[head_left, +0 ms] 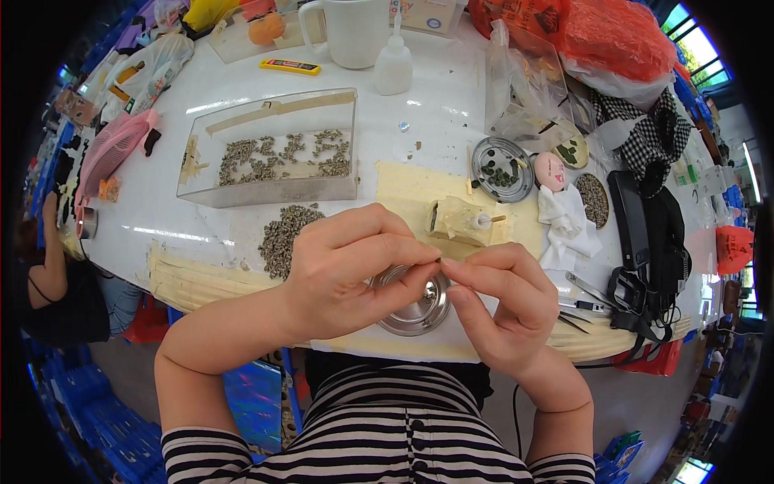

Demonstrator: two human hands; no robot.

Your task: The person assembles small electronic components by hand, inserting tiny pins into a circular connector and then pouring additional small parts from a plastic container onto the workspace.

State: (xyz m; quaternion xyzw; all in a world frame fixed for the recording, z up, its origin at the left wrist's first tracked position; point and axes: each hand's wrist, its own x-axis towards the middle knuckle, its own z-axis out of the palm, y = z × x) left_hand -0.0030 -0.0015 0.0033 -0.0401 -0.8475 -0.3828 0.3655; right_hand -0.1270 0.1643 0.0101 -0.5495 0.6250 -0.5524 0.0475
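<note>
My left hand point(343, 270) and my right hand point(509, 310) meet at the fingertips, each in a pinch. Between them is a tiny dark piece, too small to name. Just below the fingers sits a round shiny dish point(413, 324) with a few small metallic bits in it, partly covered by my left hand. A heap of small grey-brown metallic pieces point(282, 230) lies beside my left hand, partly hidden by it. Beyond the fingertips stands a block wrapped in cream tape point(459, 226), with a small white nozzle-like tip on it.
A clear box point(274, 195) holds more small pieces. A white squeeze bottle point(393, 68), a jug point(355, 36) and a yellow case point(290, 66) stand behind. To the right are a dish of dark green pieces point(524, 192), crumpled tissue point(568, 218), tweezers point(587, 284) and black straps point(657, 258).
</note>
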